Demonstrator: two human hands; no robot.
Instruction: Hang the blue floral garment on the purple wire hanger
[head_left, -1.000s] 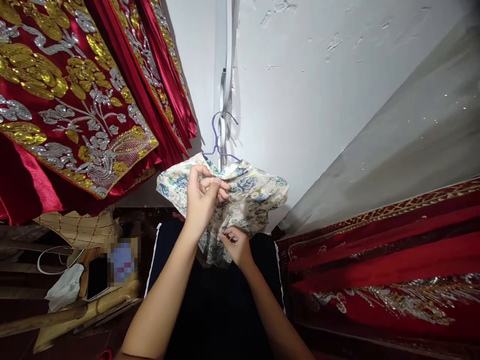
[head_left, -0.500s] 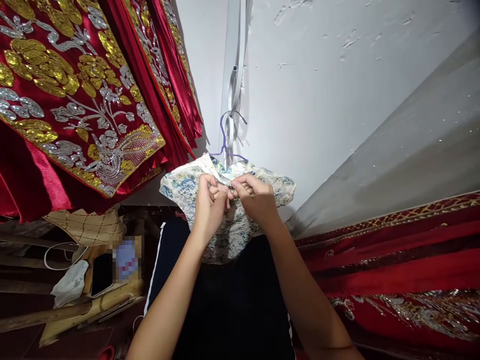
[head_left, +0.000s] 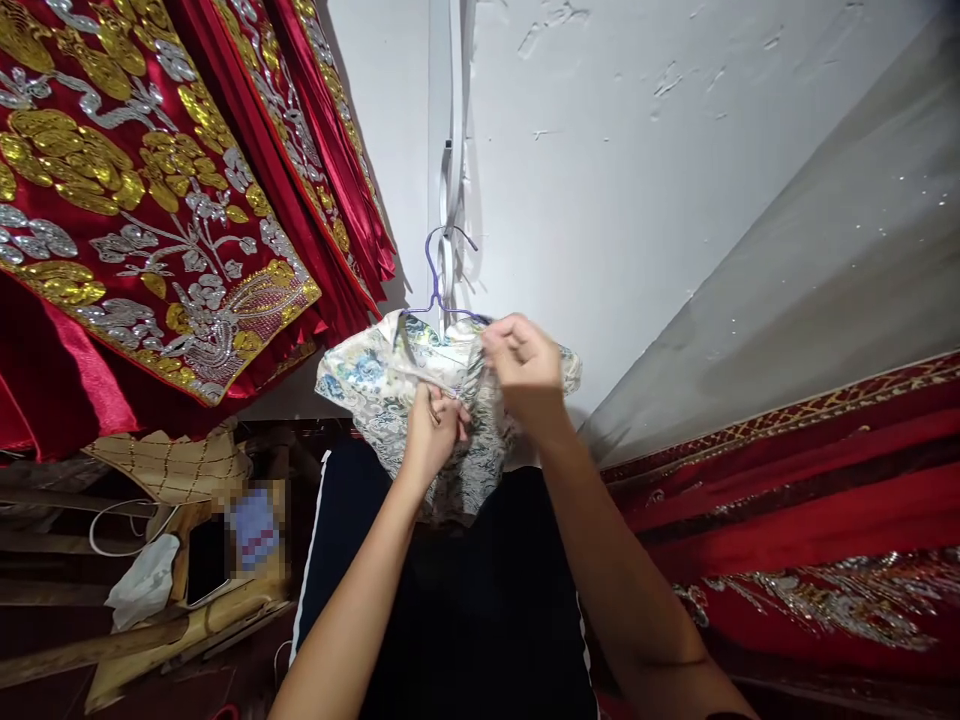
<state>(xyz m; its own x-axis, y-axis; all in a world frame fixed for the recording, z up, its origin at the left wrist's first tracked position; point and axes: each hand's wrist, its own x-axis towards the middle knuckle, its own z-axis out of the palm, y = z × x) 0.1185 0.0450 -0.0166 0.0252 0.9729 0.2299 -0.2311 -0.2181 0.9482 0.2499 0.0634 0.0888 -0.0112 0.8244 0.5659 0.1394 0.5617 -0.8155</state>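
A pale floral garment (head_left: 360, 375) with blue and green flowers hangs on a thin purple hanger (head_left: 433, 270) in the middle of the view. My left hand (head_left: 439, 425) has its fingers wrapped round the front edge of the garment below the neckline. My right hand (head_left: 523, 355) is raised at the garment's shoulder on the right, near the hanger's arm. Its fingers are curled and blurred, and whether cloth is between them cannot be made out.
Red cloth with gold and silver sequins (head_left: 187, 230) hangs at the upper left. More red embroidered fabric (head_left: 825, 500) is at the right. A wooden stool (head_left: 202, 625) at the lower left bears a dark phone (head_left: 208, 560) and a white plastic bag (head_left: 146, 580).
My right hand has left the neckline and moved up and right to the shoulder. My left hand has moved slightly down, still at the garment, whose front is pulled more askew.
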